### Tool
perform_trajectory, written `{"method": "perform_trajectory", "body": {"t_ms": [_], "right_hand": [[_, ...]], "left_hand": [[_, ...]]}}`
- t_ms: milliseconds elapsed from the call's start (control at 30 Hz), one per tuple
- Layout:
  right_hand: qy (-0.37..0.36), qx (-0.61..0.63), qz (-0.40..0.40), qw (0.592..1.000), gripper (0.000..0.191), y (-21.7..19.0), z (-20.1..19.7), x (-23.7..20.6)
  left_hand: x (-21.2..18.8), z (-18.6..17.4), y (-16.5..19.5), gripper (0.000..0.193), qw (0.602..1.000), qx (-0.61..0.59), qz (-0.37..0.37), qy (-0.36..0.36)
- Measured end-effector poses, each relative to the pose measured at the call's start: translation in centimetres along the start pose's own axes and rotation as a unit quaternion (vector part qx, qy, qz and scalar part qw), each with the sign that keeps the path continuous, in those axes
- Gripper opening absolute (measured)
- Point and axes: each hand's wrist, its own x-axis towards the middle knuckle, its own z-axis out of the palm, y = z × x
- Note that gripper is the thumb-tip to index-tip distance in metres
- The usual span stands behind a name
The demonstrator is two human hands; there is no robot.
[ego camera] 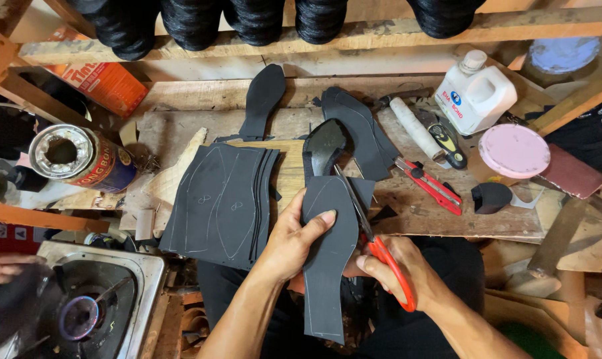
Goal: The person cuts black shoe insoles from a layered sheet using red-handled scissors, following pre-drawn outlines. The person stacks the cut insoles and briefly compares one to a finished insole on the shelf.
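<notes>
A shoemaker's workshop: a rough wooden desk point(447, 213) carries a stack of black sole sheets point(221, 199) marked with outlines, a red utility knife point(434, 186) at 3 o'clock, a white glue jug point(477, 96) at 1 o'clock, and black thread spools point(254, 20) at 12 o'clock.

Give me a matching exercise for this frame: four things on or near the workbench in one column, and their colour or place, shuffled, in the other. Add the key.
Things
1. scissors
2. round lid
3. plastic jug
4. black sheet piece

Descriptions
A. white, at the upper right of the bench
B. pinched in the left hand
C. red handles, in the right hand
D. pink, lying flat right of the utility knife

Pairs: 1-C, 2-D, 3-A, 4-B
</notes>
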Motion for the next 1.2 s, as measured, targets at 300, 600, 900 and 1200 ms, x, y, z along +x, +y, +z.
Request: {"method": "perform_trajectory", "body": {"t_ms": [300, 600, 900, 1200], "right_hand": [[-0.032, 0.046, -0.065, 0.996, 0.032, -1.0, -0.6, 0.2], [-0.078, 0.069, -0.055, 0.993, 0.031, -1.2, -1.2, 0.2], [-0.086, 0.059, -0.011, 0.995, 0.032, -1.7, -1.9, -0.2], [-0.113, 0.121, -0.099, 0.981, 0.026, -0.7, -2.5, -0.4]], "left_hand": [[0.0, 0.0, -0.5, 0.041, 0.999, 0.012, -0.024, -0.020], [0.0, -0.6, -0.6, 0.044, 0.999, 0.009, -0.032, -0.041], [0.0, -1.3, -0.3, 0.047, 0.997, 0.016, -0.052, -0.060], [-0.1, -1.7, 0.5, 0.048, 0.992, 0.050, -0.053, -0.099]]}}
